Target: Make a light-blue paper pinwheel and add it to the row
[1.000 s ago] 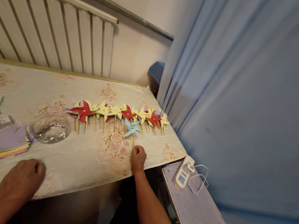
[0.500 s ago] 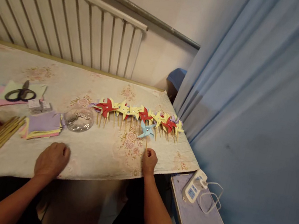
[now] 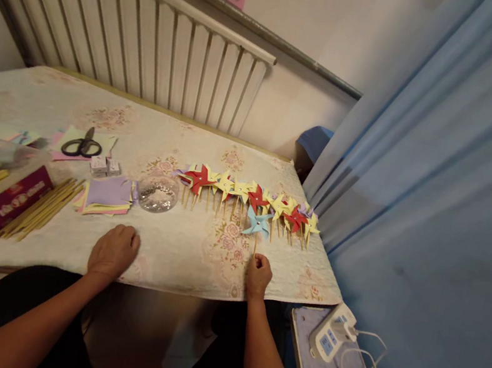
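Observation:
My right hand [image 3: 260, 275] is closed at the table's front edge, pinching the stick of a light blue paper pinwheel [image 3: 258, 223]. Just behind that pinwheel is a row of several finished ones in yellow, red and purple, among them a red pinwheel [image 3: 200, 179] at the left. My left hand [image 3: 114, 251] rests on the tablecloth as a loose fist, back upward, with nothing showing in it. Beyond it are a stack of coloured paper squares [image 3: 110, 193] and a clear round dish [image 3: 159, 194] of small shiny pieces.
Black-handled scissors [image 3: 82, 146] lie on paper at the left, near two small boxes [image 3: 105, 167]. Wooden sticks [image 3: 42, 206] lie beside a maroon packet label [image 3: 12, 198]. A power strip [image 3: 334, 334] sits on a lower surface at right, by the blue curtain [image 3: 450, 214].
The view has swung left, so everything appears farther right and more of the table's left side shows. Both hands keep their places, the right still on the blue pinwheel.

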Motion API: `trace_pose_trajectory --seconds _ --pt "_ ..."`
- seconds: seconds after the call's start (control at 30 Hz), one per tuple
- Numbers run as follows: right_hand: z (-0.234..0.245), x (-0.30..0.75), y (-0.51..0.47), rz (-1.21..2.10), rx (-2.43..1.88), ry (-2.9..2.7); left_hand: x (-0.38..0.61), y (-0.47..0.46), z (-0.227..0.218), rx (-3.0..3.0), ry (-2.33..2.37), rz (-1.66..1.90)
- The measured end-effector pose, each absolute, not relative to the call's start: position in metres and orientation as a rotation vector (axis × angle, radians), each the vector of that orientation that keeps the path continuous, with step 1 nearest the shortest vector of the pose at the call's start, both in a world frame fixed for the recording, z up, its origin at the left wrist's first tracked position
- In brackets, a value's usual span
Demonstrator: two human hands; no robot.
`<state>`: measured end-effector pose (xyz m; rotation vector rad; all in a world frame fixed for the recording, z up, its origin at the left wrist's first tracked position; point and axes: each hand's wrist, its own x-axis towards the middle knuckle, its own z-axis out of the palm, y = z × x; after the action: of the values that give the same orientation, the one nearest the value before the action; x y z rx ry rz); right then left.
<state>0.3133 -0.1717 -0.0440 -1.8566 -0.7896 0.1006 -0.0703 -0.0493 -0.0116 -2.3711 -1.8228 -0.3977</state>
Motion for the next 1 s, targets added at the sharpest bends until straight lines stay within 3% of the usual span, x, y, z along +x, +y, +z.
trace_pose_trajectory --seconds 1.0 --pt "-0.0442 0.3075 -0.1696 0.105 -1.851 -0.739 -0.0696 -0.0510 -0.0071 -2.410 -1.885 -0.344"
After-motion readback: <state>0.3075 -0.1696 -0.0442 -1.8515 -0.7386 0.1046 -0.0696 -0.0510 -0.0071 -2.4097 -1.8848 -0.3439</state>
